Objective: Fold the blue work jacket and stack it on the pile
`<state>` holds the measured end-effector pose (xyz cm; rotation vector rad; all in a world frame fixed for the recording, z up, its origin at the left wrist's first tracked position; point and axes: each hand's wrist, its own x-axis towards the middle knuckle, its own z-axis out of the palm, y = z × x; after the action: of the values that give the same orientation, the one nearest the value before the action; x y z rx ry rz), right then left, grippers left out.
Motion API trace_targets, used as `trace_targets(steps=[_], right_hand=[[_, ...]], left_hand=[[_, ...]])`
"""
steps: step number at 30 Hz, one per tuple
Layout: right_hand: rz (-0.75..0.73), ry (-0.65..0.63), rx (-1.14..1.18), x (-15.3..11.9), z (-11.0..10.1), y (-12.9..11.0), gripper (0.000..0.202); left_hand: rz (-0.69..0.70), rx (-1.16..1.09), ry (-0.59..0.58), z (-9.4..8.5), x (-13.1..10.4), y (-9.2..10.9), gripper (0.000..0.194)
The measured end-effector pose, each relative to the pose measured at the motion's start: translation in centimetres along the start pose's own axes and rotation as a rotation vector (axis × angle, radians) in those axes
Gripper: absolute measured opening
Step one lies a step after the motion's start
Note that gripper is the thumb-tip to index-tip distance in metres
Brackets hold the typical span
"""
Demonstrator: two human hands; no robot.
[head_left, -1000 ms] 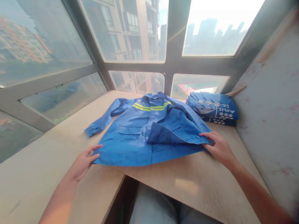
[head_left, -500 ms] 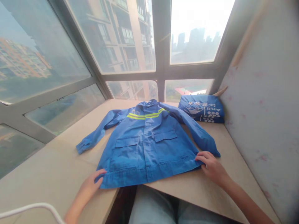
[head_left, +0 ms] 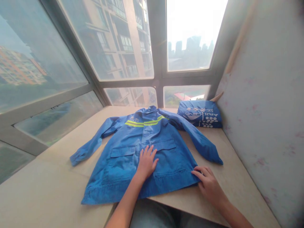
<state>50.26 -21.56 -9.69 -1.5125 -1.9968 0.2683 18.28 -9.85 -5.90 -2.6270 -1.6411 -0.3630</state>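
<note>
A blue work jacket (head_left: 118, 171) with yellow reflective stripes across the chest lies front side up, its collar toward the window and its hem toward me. Both sleeves stretch out to the sides. My left hand (head_left: 146, 162) rests flat on the jacket's front near the middle placket, fingers spread. At the lower right corner of the hem, my right hand (head_left: 209, 183) pinches the fabric between thumb and fingers.
The jacket is spread on a pale wooden tabletop (head_left: 47, 183). A folded blue garment with white print (head_left: 199, 114) sits at the back right, by the patterned wall (head_left: 261, 126). Windows enclose the back and left. My legs show below the table edge.
My left hand has let go of the jacket's lower left corner and moved right and up onto its middle. The right hand keeps its hold on the hem. The view has shifted slightly.
</note>
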Motion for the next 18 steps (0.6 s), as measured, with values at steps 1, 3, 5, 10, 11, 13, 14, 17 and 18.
trace_targets(steps=[1,3,5,10,11,13,14,17,18], right_hand=[[0.007,-0.02,0.012,-0.7,-0.3,-0.5,0.054],[0.018,-0.087,0.042,-1.9,-1.1,-1.5,0.054],[0.009,-0.19,0.091,-2.7,-2.2,-2.3,0.05],[0.103,-0.391,0.228,-0.4,-4.5,-2.5,0.025],[0.132,-0.384,0.231,1.0,-4.6,-2.2,0.028],[0.144,-0.31,0.216,4.6,-4.0,-1.9,0.029],[0.127,-0.252,0.202,6.9,-3.4,-1.9,0.027],[0.046,-0.133,0.154,14.5,-0.4,-2.6,0.027],[0.021,-0.124,0.123,17.1,0.8,-3.1,0.027]], left_hand=[[0.002,0.0,-0.005,0.5,0.5,0.4,0.056],[0.002,0.016,-0.033,1.3,0.7,0.7,0.058],[0.004,0.047,-0.063,1.8,0.3,0.7,0.059],[0.037,0.069,-0.08,2.6,-1.7,0.8,0.062],[0.038,0.068,-0.077,2.7,-2.0,1.1,0.063],[0.017,0.07,-0.061,2.9,-2.3,1.5,0.063],[0.009,0.067,-0.056,2.8,-2.2,1.7,0.063],[0.063,0.019,-0.088,1.9,-0.3,1.0,0.055],[0.085,-0.001,-0.097,1.4,0.8,0.2,0.051]])
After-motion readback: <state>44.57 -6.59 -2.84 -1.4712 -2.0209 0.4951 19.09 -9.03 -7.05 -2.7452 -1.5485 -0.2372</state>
